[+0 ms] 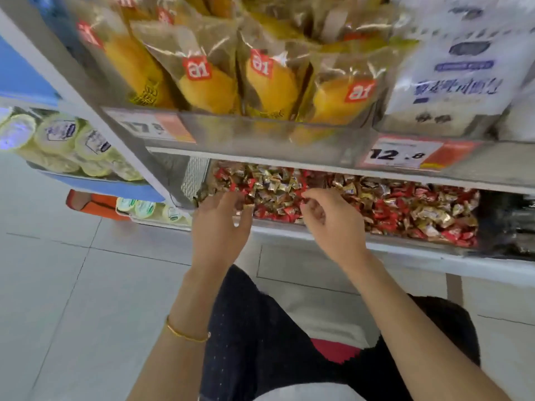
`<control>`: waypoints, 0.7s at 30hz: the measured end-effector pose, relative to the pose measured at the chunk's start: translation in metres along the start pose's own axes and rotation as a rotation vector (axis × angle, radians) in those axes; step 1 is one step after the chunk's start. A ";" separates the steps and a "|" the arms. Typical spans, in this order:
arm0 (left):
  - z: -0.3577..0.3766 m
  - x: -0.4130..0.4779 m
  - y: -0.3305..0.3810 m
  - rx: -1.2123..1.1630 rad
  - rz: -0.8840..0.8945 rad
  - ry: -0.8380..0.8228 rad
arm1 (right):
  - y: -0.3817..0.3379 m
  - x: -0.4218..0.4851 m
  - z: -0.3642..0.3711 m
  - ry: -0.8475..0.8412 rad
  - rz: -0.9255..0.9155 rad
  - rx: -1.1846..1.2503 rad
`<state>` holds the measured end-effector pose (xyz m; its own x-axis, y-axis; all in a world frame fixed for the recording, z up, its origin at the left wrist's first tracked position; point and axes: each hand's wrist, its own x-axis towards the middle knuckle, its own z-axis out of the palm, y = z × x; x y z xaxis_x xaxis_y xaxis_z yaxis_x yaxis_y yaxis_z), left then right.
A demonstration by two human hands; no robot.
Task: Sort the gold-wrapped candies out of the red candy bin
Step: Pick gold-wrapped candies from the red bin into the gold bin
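Fingertips (308, 195) of the right hand (330, 218) are pinching what looks like one blurred candy (302, 194); fingers (235, 199) of the left hand (223, 224) are hanging loosely curled, apart. Both are hovering over gold-wrapped candies (272, 185) lying mixed with red in the bin (405, 241). Hurried pinching risks snagging red neighbours.

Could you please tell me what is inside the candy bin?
The candy bin holds red candies and gold candies. The left hand and right hand cover some; deeper layers are hidden.

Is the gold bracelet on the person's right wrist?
No, the gold bracelet circles the left forearm; the right forearm is bare.
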<state>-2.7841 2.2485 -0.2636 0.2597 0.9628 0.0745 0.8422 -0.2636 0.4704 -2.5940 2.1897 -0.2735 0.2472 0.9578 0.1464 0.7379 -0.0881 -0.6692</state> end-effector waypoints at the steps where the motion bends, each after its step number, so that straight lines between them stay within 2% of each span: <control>1: 0.018 0.001 -0.008 0.028 0.031 0.048 | 0.012 0.003 0.016 0.013 -0.029 0.020; 5: 0.083 0.010 -0.037 0.168 0.124 0.245 | 0.051 0.014 0.073 0.115 -0.180 0.091; 9: 0.129 0.011 -0.057 0.224 0.224 0.395 | 0.070 0.020 0.102 0.236 -0.379 -0.031; 12: 0.153 0.004 -0.066 0.279 0.310 0.487 | 0.075 0.015 0.114 0.212 -0.465 -0.151; 17: 0.157 -0.007 -0.076 0.353 0.303 0.352 | 0.072 0.017 0.116 0.081 -0.386 -0.333; 21: 0.150 -0.009 -0.080 0.359 0.342 0.267 | 0.069 0.017 0.117 0.052 -0.366 -0.426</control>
<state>-2.7828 2.2522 -0.4332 0.4567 0.7886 0.4117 0.8514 -0.5217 0.0549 -2.6126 2.2318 -0.4024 -0.0502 0.9330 0.3563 0.9670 0.1346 -0.2162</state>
